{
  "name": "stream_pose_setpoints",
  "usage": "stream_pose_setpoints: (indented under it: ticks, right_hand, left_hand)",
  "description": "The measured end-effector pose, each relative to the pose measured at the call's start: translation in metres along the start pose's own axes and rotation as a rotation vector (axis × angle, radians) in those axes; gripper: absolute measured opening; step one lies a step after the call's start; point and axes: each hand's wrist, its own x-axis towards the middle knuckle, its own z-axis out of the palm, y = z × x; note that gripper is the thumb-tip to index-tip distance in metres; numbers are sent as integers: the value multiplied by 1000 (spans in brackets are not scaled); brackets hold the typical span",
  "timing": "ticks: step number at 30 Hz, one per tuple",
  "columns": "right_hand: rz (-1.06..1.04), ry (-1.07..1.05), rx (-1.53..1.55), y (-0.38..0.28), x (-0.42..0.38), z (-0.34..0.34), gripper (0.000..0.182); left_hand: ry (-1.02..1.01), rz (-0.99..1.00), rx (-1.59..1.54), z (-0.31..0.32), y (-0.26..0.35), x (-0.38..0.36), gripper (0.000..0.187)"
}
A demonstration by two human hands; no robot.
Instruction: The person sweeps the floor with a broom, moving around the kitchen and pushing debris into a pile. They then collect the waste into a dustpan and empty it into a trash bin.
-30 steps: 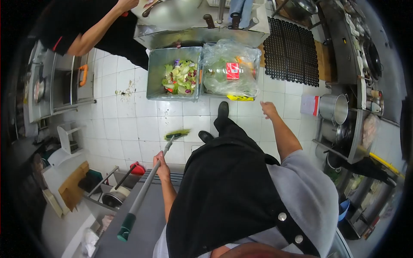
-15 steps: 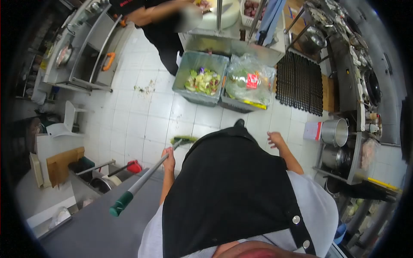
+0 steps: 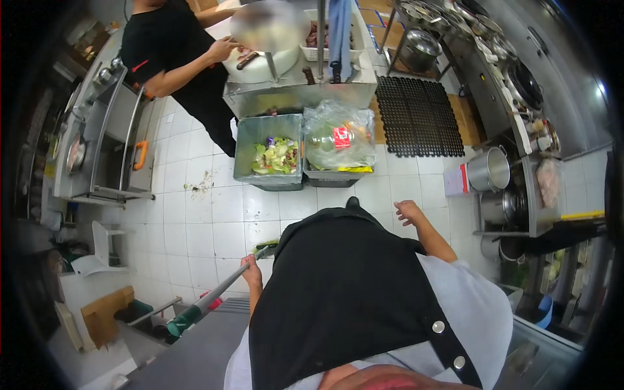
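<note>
My left hand (image 3: 253,273) is wrapped round the grey pole of a broom (image 3: 224,286), whose green grip end points to the lower left. The broom's green bristles (image 3: 265,247) rest on the tiled floor, partly hidden by my black apron. Out to the right, my right hand (image 3: 407,212) hangs over the floor with its fingers apart and nothing in it. Food scraps (image 3: 200,185) lie scattered on the tiles at the left. Smaller bits are on the floor near the bristles.
A bin of vegetable scraps (image 3: 242,153) and one with a plastic bag (image 3: 338,127) stand ahead. Beyond them a co-worker (image 3: 172,62) stands at a counter with a knife on it. A black mat (image 3: 419,117) and pots (image 3: 489,170) are at the right.
The view has tilted and turned, so the bins and counter sit lower and further left, and more of the co-worker shows. My left hand still holds the broom.
</note>
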Motion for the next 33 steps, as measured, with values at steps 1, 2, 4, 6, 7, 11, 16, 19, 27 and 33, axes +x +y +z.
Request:
stream_pose_setpoints:
  ticks: [1,2,4,6,7,11,16,19,27,33]
  right_hand:
    - [9,15,14,7,1,-4,60]
    - [33,-5,6,12,4,-8,60]
    - [75,-50,-13,19,10,-17,60]
    - [105,-46,-24,20,21,-26,58]
    - [122,-46,-33,19,27,-29,57]
    - [70,-64,-8,0,53,-58,57]
    - [19,-89,-52,-39,118,-101,55]
    - [-4,-87,-230,-71,165,-117,54]
    - [-110,-119,-519,-202,280,-86,53]
    - [-182,105,-611,-255,298,-43,55]
  left_hand:
    - [-20,1,4,2,-4,2,25]
    - [-37,2,8,6,-8,4,26]
    - [-30,-7,-75,12,-19,4,27]
    - [8,8,-122,22,-26,8,28]
    - [40,21,-126,28,-29,4,28]
    - [100,-16,-108,48,-26,-10,29]
    - [194,-261,-124,84,33,-40,26]
    - [300,-256,-141,101,47,-69,28]
    - [598,-334,-126,108,97,-141,36]
    - [419,-529,-40,104,105,-163,46]
